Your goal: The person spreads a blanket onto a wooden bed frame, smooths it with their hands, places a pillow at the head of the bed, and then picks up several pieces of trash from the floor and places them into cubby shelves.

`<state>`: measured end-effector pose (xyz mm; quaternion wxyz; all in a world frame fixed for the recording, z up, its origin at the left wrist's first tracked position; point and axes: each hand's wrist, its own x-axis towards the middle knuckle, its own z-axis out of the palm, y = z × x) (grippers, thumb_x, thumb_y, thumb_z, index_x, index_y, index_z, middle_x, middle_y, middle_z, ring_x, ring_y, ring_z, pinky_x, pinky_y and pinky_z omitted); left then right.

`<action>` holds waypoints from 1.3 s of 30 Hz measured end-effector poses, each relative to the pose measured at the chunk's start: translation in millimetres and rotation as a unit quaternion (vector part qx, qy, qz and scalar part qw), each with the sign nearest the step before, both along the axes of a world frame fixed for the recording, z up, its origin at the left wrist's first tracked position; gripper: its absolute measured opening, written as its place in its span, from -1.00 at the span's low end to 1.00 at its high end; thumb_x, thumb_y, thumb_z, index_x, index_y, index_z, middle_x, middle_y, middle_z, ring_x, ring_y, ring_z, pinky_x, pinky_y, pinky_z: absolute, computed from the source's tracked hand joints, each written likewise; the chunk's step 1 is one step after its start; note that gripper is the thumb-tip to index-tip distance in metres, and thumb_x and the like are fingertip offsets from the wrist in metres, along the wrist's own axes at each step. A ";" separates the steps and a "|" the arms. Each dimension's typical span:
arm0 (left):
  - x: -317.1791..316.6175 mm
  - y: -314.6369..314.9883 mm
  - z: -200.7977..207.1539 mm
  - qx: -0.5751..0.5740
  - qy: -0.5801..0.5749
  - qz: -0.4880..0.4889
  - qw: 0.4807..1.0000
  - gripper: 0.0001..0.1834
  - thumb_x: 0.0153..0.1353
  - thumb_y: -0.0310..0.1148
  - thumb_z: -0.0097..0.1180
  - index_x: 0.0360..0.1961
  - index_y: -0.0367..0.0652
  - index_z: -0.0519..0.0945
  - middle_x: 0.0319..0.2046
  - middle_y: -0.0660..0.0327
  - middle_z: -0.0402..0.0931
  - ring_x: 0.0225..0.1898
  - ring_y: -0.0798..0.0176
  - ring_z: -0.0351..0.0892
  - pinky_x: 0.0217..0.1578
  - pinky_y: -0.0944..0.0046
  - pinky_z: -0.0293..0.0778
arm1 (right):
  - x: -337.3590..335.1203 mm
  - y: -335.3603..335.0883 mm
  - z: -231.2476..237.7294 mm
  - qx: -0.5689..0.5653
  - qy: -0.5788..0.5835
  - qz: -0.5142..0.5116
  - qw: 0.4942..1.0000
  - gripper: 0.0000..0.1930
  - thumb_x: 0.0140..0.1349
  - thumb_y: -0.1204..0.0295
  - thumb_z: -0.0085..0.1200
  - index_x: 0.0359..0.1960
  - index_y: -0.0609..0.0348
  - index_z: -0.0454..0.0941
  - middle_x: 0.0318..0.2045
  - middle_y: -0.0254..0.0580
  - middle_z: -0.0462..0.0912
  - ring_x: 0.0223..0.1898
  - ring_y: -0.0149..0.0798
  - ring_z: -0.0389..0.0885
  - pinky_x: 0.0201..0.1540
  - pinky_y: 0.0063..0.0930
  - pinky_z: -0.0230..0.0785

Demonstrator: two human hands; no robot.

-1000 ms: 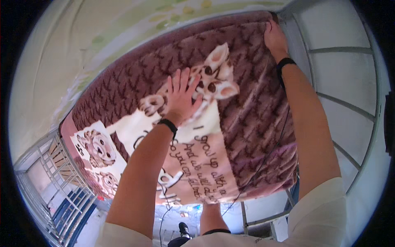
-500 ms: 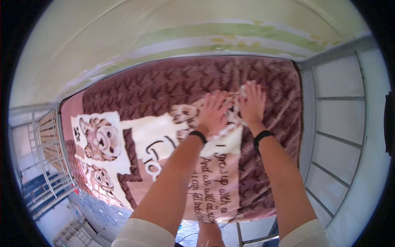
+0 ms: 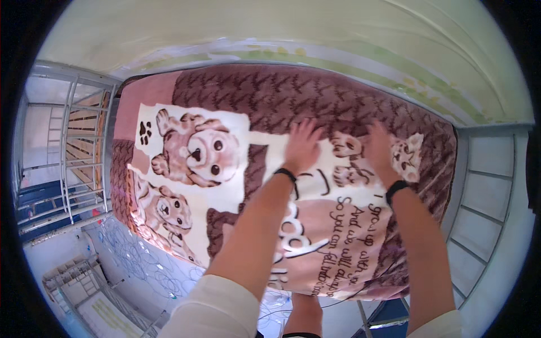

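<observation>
While both my forearms reach up from the lower edge, each leaning inward, my left hand (image 3: 302, 147) and right hand (image 3: 382, 151) lie palm down over the blanket (image 3: 259, 163), apart from each other and pointing away from me. A black band (image 3: 285, 174) circles my left wrist and a matching one my right; white sleeves (image 3: 221, 304) cover my upper arms. The fingers of my left hand are stretched out and slightly fanned; those of my right are extended too, though blur hides the gaps between them. I have hold of nothing with either, and I cannot tell how hard the palms press.

The blanket spreads beneath both hands, running farther to my left than to my right, its far edge beyond my fingertips. My left fingers cross from a cream patch onto the brown border; my right ones lie beside a spotted, big-eared animal (image 3: 407, 156).

The cloth looks plush, brown with darker jagged marks, set with pink and cream blocks. A large puppy print (image 3: 209, 149) fills the left part, near a dark paw print (image 3: 145, 133), and slanting dark script (image 3: 360, 248) runs below my right wrist. Straight metal bars (image 3: 491, 174) stand to the right; wooden slats (image 3: 84, 149) show behind rails at the left.
</observation>
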<state>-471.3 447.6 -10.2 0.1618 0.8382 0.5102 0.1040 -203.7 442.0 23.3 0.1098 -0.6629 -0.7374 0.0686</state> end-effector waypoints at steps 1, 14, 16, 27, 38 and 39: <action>-39.9 -0.1 -0.9 0.016 -0.012 0.008 1.000 -0.44 0.22 -0.29 -0.12 0.29 0.00 0.27 0.37 0.04 0.04 0.42 -0.03 -0.09 0.40 -0.09 -0.24 | -54.1 -4.8 -3.2 0.011 0.066 0.006 0.998 -0.58 0.09 0.60 -0.03 0.05 0.32 0.39 0.19 0.13 0.35 0.21 0.16 0.28 0.27 -0.11 0.13; -227.8 236.4 13.1 0.022 -0.002 -0.032 0.999 -0.49 0.08 -0.34 0.09 0.10 -0.21 0.40 0.08 -0.11 0.35 0.16 -0.10 0.32 0.18 -0.02 0.27 | -297.6 0.0 -43.6 -0.035 -0.053 -0.230 0.971 -0.36 0.30 0.05 -0.26 0.37 0.01 0.07 0.44 -0.14 -0.10 0.45 0.03 -0.23 0.41 0.08 -0.42; -222.6 251.8 3.6 -0.010 -0.013 -0.025 1.000 -0.46 0.07 -0.32 0.12 0.11 -0.21 0.39 0.10 -0.12 0.34 0.18 -0.12 0.30 0.20 -0.02 0.26 | -301.8 -1.8 -46.3 -0.030 -0.047 -0.217 0.975 -0.35 0.27 0.05 -0.22 0.36 0.01 0.09 0.44 -0.11 -0.08 0.44 0.05 -0.19 0.40 0.12 -0.41; -196.6 285.2 -8.2 -0.055 0.058 -0.096 0.992 -0.75 -0.01 -0.32 0.15 -0.26 -0.12 0.57 -0.12 0.07 0.52 -0.04 -0.04 0.47 -0.01 0.06 0.40 | -298.5 0.4 -41.0 -0.043 -0.053 -0.217 0.974 -0.33 0.25 0.06 -0.19 0.37 0.02 0.07 0.43 -0.08 -0.07 0.44 0.07 -0.18 0.39 0.15 -0.40; -204.8 285.2 6.6 -0.205 -0.114 -0.091 0.968 -0.77 -0.06 -0.33 0.19 -0.35 -0.19 0.53 -0.26 0.07 0.58 -0.21 -0.01 0.56 -0.20 0.10 0.46 | -307.8 -0.6 -43.5 -0.042 -0.061 -0.219 0.973 -0.34 0.25 0.07 -0.19 0.36 0.01 0.07 0.43 -0.08 -0.06 0.44 0.06 -0.19 0.40 0.12 -0.42; -212.3 287.8 4.0 -0.201 -0.127 -0.094 0.967 -0.73 -0.08 -0.31 0.21 -0.33 -0.18 0.55 -0.24 0.09 0.59 -0.16 0.01 0.57 -0.16 0.11 0.46 | -313.7 0.5 -44.4 -0.041 -0.055 -0.215 0.974 -0.34 0.25 0.07 -0.19 0.36 0.01 0.07 0.43 -0.08 -0.06 0.44 0.06 -0.19 0.40 0.12 -0.42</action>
